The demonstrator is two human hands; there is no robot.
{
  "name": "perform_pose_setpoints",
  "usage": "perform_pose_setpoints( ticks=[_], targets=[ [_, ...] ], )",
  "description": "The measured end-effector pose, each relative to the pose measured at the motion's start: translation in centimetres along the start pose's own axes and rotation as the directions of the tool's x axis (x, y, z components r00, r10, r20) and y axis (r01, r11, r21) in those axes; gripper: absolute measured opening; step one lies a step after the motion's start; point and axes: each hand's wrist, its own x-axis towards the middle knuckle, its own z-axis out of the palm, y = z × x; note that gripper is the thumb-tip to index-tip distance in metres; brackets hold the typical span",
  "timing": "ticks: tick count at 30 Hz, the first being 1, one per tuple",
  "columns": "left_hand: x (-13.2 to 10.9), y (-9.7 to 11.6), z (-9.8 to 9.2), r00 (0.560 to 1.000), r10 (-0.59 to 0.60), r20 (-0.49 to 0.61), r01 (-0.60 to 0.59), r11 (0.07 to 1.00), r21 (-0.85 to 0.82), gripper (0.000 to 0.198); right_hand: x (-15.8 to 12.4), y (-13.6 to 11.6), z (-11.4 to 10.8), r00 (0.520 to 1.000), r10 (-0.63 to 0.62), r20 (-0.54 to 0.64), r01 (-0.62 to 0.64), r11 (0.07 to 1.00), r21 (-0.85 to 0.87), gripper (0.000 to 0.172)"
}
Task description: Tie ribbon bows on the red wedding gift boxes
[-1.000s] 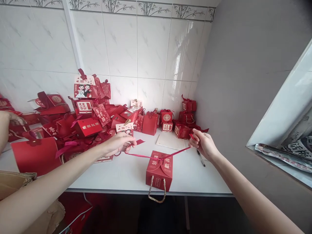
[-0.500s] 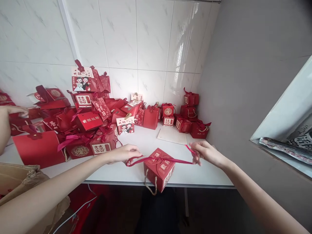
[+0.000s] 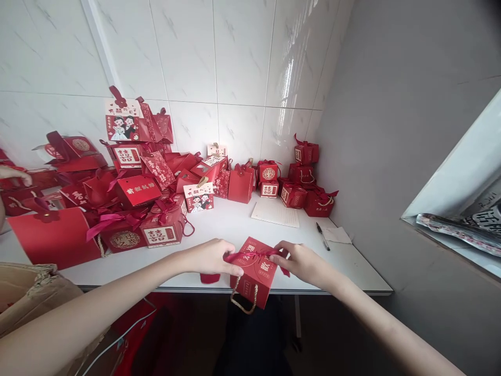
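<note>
A red gift box [image 3: 254, 277] with cream lettering sits at the table's front edge, its twisted rope handle [image 3: 243, 308] hanging down in front. Across its top runs a dark pink ribbon [image 3: 256, 254], knotted in the middle. My left hand [image 3: 213, 257] is closed on the ribbon's left side, the thumb against the box's left corner. On the right, my right hand [image 3: 299, 261] pinches the ribbon close to the box's top, and a short tail hangs below its fingers. A ribbon end [image 3: 210, 278] shows under my left hand.
Red gift boxes and bags [image 3: 141, 190] are piled at the left and along the tiled wall. A lined paper sheet [image 3: 276, 214] and a black pen [image 3: 323, 236] lie behind my right hand. Another person's hand [image 3: 15, 175] is at the far left, above a brown paper bag [image 3: 29, 287].
Both hands have come inward from the outstretched ribbon ends to the box's top. The ribbon is no longer pulled out sideways. The pen, formerly hidden behind my right hand, now shows.
</note>
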Motion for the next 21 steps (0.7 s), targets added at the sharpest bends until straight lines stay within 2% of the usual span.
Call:
perform_pose_setpoints(
  ticks=[5, 7, 10, 12, 14, 17, 21],
  targets=[
    [0.0, 0.9, 0.6, 0.991, 0.035, 0.126, -0.011, 0.983, -0.182, 0.047, 1.3, 0.4, 0.3, 0.992, 0.001, -0.123, 0.003, 1.0, 0.029, 0.012],
    [0.0, 1.0, 0.5, 0.991, 0.049, 0.125, -0.016, 0.968, -0.249, 0.049, 1.4, 0.3, 0.0, 0.986, -0.015, -0.168, 0.01, 0.999, -0.032, 0.011],
    [0.1, 0.8, 0.1, 0.993, 0.034, 0.11, 0.008, 0.932, -0.363, 0.048, 1.2, 0.1, -0.6, 0.977, -0.023, -0.213, 0.012, 0.999, -0.052, 0.021],
    [0.2, 0.6, -0.1, 0.993, 0.024, 0.119, 0.032, 0.895, -0.446, 0.047, 1.0, 0.1, -1.0, 0.988, -0.005, -0.157, 0.009, 1.0, 0.019, 0.03],
    [0.4, 0.3, -0.1, 0.992, 0.021, 0.127, 0.049, 0.85, -0.524, 0.044, 0.8, 0.1, -1.2, 0.999, 0.022, -0.035, -0.017, 0.991, 0.135, 0.039],
    [0.8, -0.1, 0.0, 0.987, 0.021, 0.162, 0.087, 0.771, -0.63, 0.041, 0.7, 0.1, -1.2, 0.991, 0.066, 0.116, -0.099, 0.944, 0.315, 0.048],
    [1.3, -0.8, 0.4, 0.974, 0.038, 0.223, 0.135, 0.693, -0.708, 0.04, 0.6, 0.2, -0.6, 0.981, 0.046, 0.186, -0.138, 0.845, 0.517, 0.047]
  ],
)
